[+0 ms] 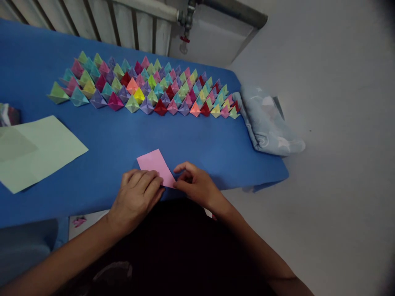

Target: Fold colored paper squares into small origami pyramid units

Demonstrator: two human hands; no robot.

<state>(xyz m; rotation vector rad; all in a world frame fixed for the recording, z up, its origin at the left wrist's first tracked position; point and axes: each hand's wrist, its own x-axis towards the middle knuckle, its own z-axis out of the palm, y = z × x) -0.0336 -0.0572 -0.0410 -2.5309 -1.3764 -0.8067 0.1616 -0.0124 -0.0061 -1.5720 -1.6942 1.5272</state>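
Note:
A pink sheet of paper lies on the blue table cover near its front edge. My left hand rests over the lower left part of the sheet, its fingers pressed together on the paper. At the sheet's right corner, my right hand pinches the edge between thumb and a curled finger, with the index finger raised. Beyond both hands stand rows of small folded paper boats in many colours.
Light green sheets lie at the left. A folded grey-blue cloth sits at the table's right end, by the wall. Behind the table is a radiator with a pipe and red-handled valve.

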